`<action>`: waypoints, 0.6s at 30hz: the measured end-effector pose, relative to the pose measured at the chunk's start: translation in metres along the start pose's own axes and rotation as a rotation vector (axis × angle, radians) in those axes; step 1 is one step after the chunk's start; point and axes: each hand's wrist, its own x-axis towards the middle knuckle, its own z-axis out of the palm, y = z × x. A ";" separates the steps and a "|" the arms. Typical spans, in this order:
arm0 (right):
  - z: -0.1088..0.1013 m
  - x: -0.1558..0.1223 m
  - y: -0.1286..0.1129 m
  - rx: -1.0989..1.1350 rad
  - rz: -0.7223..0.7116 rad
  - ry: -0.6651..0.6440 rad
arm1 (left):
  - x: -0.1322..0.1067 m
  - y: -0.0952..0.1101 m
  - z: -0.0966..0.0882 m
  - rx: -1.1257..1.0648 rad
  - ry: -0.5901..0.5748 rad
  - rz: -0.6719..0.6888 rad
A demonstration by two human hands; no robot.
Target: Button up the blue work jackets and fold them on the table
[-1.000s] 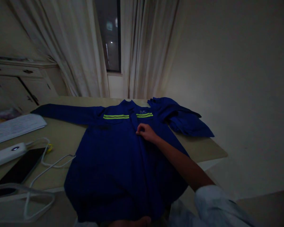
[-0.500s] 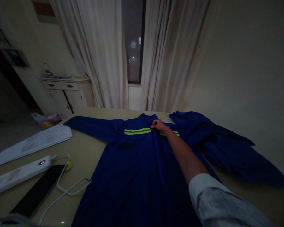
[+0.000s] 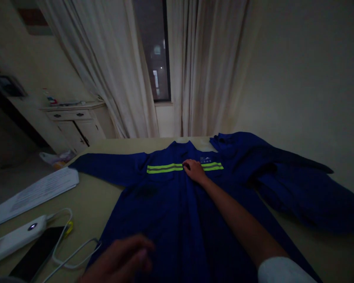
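A blue work jacket [image 3: 153, 212] with yellow-green and grey reflective strips across the chest lies spread front up, collar at the far end. My right hand [image 3: 194, 171] reaches over it, fingers closed on the front edge at chest level, between the two strips. Small light lettering and a logo show on the chest just beyond that hand. Low in the view, my left hand [image 3: 120, 255] hovers above the jacket's lower left side, blurred, its fingers loosely apart with nothing seen in them.
Another bunched blue garment [image 3: 297, 188] lies on the right, against the jacket. On the table [image 3: 97, 204], to the left, are papers [image 3: 38, 192], a white power bank [image 3: 20, 237], a dark phone [image 3: 38, 255] and a white cable [image 3: 76, 263]. Curtains and a cabinet [image 3: 76, 122] stand beyond.
My right hand has moved slightly nearer along the jacket's front, and the two chest strips now sit more level. My left hand has come into view at the bottom. The camera has shifted.
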 end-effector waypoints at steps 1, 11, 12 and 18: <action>-0.001 0.000 -0.002 -0.020 0.003 -0.009 | 0.026 0.007 -0.001 0.005 0.024 0.031; -0.003 -0.004 -0.006 -0.244 -0.055 -0.075 | 0.111 0.040 0.103 0.569 -0.074 0.689; -0.004 -0.004 -0.006 -0.250 -0.070 -0.081 | 0.108 0.038 0.108 0.592 -0.056 0.685; -0.012 -0.003 -0.008 -0.327 -0.092 -0.144 | 0.107 0.025 0.119 0.580 0.115 0.592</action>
